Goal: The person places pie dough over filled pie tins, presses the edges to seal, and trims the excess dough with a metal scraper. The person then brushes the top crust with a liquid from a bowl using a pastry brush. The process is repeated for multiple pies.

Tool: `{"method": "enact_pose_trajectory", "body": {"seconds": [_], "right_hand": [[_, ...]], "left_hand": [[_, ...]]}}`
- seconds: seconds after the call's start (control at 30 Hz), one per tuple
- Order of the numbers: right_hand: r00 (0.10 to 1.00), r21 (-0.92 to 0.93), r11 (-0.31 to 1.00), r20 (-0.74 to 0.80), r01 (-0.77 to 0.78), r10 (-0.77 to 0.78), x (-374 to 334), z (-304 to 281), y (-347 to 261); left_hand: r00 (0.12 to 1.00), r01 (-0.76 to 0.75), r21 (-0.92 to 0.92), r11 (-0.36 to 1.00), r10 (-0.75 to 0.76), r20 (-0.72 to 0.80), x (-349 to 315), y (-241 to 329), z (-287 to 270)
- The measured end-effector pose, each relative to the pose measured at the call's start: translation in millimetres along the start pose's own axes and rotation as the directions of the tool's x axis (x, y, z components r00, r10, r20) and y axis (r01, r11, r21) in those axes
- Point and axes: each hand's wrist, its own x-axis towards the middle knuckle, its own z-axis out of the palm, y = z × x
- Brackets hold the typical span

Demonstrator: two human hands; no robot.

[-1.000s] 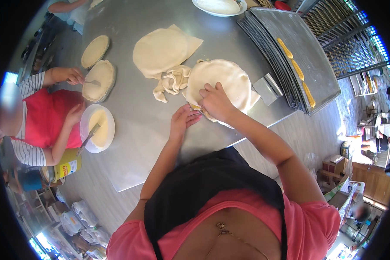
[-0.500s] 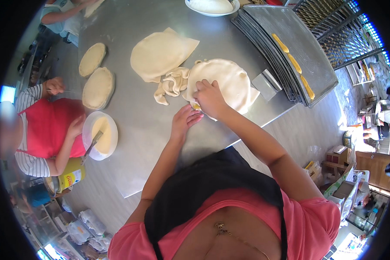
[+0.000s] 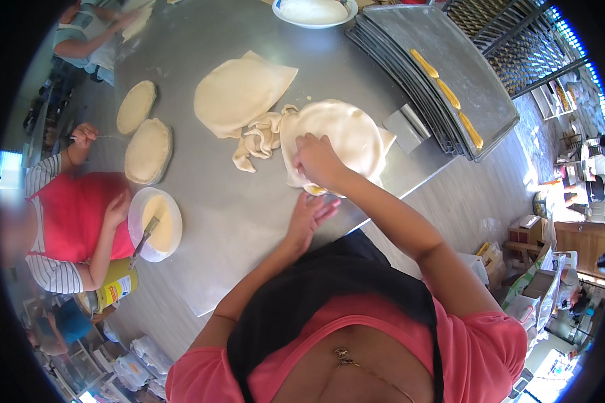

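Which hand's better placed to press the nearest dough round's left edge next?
Probably the right hand: its curled fingers are at the left side of the dough round. The left hand sits lower, by the near edge.

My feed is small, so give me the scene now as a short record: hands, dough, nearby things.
Left hand: open, at near edge of large dough round; contact unclear
Right hand: curled, at the round's left part
Beside round: crumpled dough strips, left; metal scraper, right
Beyond strips: flat dough sheet
Tray stack: three pastry lengths on top
By co-worker: bowl with brush
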Motion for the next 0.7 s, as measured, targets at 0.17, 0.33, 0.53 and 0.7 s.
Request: {"method": "enact_pose_trajectory", "body": {"seconds": [0.17, 0.33, 0.53, 0.7], "right_hand": [[0.979, -0.042, 0.989, 0.152, 0.144, -0.136, -50.7, -21.8, -0.6], [0.984, -0.207, 0.964, -0.027, 0.169, -0.178, -46.7, -24.2, -8.9], [0.994, -0.331, 0.939, 0.082, 0.093, -0.069, -35.0, -5.8, -15.1], [0.997, -0.295, 0.954, -0.034, 0.049, -0.062, -23.5, -2.3, -19.1]], "left_hand": [[0.900, 0.317, 0.200, 0.927, -0.361, 0.244, -12.4, -8.1, -0.6], [0.770, 0.347, 0.503, 0.792, -0.547, 0.330, -4.9, 4.6, -10.8], [0.793, 0.369, 0.525, 0.767, -0.554, 0.253, -5.9, 22.7, -27.2], [0.830, 0.423, 0.393, 0.817, -0.523, 0.195, -10.0, 21.4, -32.9]]}}
